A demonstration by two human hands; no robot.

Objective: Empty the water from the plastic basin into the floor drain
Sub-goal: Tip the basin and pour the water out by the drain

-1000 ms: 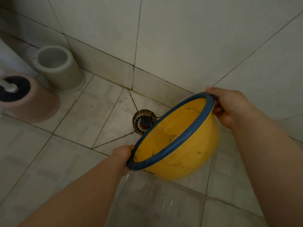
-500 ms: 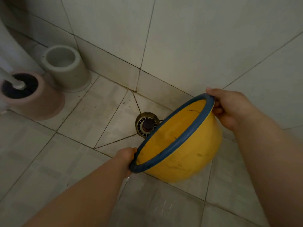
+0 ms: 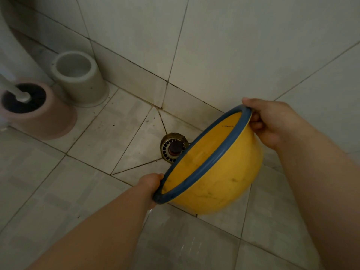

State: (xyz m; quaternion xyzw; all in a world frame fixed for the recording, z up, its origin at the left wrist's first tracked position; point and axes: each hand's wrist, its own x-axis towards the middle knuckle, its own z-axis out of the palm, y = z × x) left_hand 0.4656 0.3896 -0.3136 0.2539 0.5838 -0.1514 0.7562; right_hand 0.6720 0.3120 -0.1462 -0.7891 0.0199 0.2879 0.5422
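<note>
Head view: basin (image 3: 224, 182) stays tipped steeply toward drain (image 3: 172, 148).
Left hand (image 3: 151, 184) and right hand (image 3: 272, 123) still grip its rim; no water visible, pouring seems finished.

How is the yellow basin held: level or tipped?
Tipped. The basin sits steeply tilted, its opening facing the floor drain; no water visible inside.

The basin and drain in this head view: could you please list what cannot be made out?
- Floor drain: its right part is hidden behind the basin rim.
- Left hand: fingers hidden behind the rim.
- Basin's inside: partly hidden; remaining water unclear.
- Brush handle: cut off by the left edge.
</note>
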